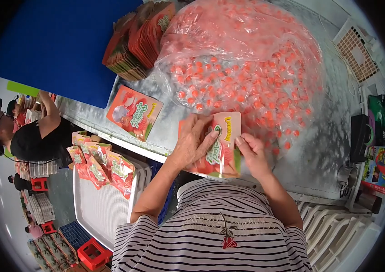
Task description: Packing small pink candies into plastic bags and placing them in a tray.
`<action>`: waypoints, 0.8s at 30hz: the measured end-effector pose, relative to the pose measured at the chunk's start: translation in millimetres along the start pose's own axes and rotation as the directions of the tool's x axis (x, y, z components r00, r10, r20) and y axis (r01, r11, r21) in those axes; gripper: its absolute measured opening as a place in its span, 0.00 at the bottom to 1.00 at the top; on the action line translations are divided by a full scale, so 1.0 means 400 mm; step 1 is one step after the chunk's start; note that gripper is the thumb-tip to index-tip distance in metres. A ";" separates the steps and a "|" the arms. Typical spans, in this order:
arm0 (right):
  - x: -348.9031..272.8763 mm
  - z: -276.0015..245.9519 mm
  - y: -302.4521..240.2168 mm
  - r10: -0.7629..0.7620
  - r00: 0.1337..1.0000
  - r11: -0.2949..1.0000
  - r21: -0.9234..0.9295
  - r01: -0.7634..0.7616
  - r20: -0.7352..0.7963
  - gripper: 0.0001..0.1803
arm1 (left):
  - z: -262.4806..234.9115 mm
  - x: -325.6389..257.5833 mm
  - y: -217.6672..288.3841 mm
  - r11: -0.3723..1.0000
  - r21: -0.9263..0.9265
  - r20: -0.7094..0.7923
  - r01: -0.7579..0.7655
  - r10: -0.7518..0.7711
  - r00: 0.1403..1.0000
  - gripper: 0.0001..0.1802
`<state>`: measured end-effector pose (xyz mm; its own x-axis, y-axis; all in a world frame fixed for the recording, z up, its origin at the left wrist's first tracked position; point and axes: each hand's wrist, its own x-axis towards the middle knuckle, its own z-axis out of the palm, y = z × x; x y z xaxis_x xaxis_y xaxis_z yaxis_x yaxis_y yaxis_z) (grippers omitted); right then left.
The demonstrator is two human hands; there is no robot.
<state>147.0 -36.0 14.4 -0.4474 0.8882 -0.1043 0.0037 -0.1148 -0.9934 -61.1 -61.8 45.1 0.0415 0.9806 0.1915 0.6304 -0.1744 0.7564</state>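
A pink and red stand-up pouch (pixel 228 156) lies in front of me at the table's near edge. My left hand (pixel 194 140) is closed on its left side, thumb across its front. My right hand (pixel 255 156) pinches its right edge between thumb and fingers. Just beyond the pouch, a large clear plastic bag (pixel 228 36) is spread with many small, individually wrapped orange-red candies (pixel 246 86). Another pouch of the same kind (pixel 134 113) rests flat on the table to the left of my hands. Whether my pouch contains anything is hidden.
Stacks of flat pouches (pixel 145 34) stand at the far left, beside a blue panel (pixel 61 45). Lower left, plump pouches (pixel 121 170) sit in a white tray (pixel 101 217). A white plastic basket (pixel 358 54) is at the far right. A co-worker (pixel 40 140) stands at left.
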 end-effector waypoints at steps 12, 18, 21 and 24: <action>-0.049 -0.032 0.028 0.054 0.995 0.983 -0.177 -0.040 0.078 0.08 | 0.032 -0.040 -0.025 0.975 -0.040 -0.001 0.217 -0.217 0.976 0.11; -0.057 -0.010 0.063 0.022 1.000 0.977 -0.210 -0.026 -0.021 0.11 | 0.032 -0.035 0.044 0.830 0.356 0.110 -0.428 0.418 0.902 0.29; -0.051 -0.006 0.044 -0.022 1.000 0.983 -0.182 0.017 -0.021 0.13 | 0.036 -0.064 0.057 0.728 0.359 0.304 -0.585 0.501 0.810 0.29; -0.059 0.006 0.015 0.106 0.991 0.982 -0.167 -0.091 0.085 0.18 | 0.006 -0.085 0.056 0.716 0.362 0.362 -0.596 0.481 0.798 0.26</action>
<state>155.2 -58.7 11.1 -0.5188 0.8300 -0.2048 0.1941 -0.1190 -0.9737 -46.3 -98.9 54.0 0.6172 0.7313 0.2901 0.7078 -0.6772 0.2010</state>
